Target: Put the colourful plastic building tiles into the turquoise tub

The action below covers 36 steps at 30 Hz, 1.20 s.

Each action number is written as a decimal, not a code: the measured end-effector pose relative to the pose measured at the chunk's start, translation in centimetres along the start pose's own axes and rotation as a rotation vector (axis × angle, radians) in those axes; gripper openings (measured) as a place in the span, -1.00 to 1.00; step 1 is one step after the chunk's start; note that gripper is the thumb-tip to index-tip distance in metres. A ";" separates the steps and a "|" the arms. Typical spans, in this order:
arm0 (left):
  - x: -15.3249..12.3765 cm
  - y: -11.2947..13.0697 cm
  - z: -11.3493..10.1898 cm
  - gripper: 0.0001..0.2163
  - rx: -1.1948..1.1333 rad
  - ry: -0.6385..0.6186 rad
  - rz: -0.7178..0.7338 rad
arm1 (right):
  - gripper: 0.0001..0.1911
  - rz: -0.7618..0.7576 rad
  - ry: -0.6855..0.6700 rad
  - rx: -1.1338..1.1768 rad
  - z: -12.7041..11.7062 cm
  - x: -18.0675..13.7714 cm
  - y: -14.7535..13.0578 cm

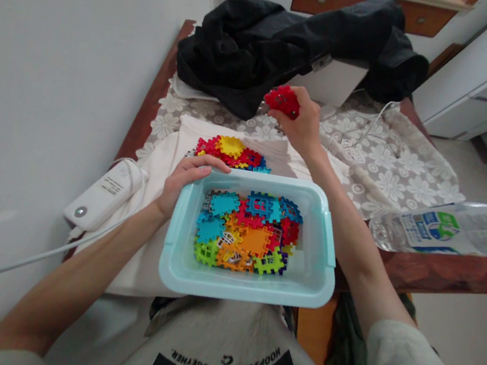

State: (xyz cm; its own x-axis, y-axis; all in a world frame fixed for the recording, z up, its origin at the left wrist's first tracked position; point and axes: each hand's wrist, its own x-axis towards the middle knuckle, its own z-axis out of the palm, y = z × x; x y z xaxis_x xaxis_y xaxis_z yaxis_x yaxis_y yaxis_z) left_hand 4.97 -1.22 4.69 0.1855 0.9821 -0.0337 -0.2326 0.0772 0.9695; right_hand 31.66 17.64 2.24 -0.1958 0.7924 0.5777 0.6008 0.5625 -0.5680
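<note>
A pale blue plastic tub (308, 284) rests on my lap and the table's near edge. Inside lie several flat interlocking toy tiles (247, 233) in blue, orange, green and red. My left hand (185, 182) grips the tub's far left rim, thumb over the edge. My right hand (300, 123) is raised beyond the tub and closed on a red toy tile (282, 100). A small cluster of joined tiles (232, 151), red, yellow and blue, sits on the white cloth just behind the tub.
A black garment (267, 43) is heaped at the table's far end. A clear water bottle (450, 228) lies on its side at the right. A white power adapter (104, 195) with cable sits left. A floral lace cloth (396, 164) covers the table.
</note>
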 end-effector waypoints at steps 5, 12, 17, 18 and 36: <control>0.0 -0.1 0.0 -0.78 0.003 0.015 0.002 | -0.43 -0.043 -0.165 0.525 -4.7 0.6 -6.8; 0.1 -0.8 -0.5 -0.78 -0.026 0.057 0.001 | -0.65 -0.313 -1.049 0.528 -8.2 -2.7 -14.9; 0.1 -0.2 -0.2 -0.78 0.034 0.024 0.011 | -0.56 -0.339 -1.280 0.602 -7.7 -3.4 -15.4; 0.1 -0.2 -0.1 -0.78 0.026 0.026 0.016 | -0.55 -0.314 -1.276 0.657 -7.6 -3.1 -14.9; -0.1 -0.3 -0.2 -0.78 0.018 0.012 0.007 | -0.30 -0.136 -0.685 0.124 2.2 -6.6 -3.1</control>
State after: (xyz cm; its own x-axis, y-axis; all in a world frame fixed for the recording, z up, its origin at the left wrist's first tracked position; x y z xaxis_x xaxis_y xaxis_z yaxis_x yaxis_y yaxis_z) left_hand 4.79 -1.33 4.37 0.1729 0.9845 -0.0293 -0.2171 0.0671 0.9738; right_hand 29.37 11.17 -1.05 -0.7309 0.6602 0.1729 0.4514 0.6577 -0.6031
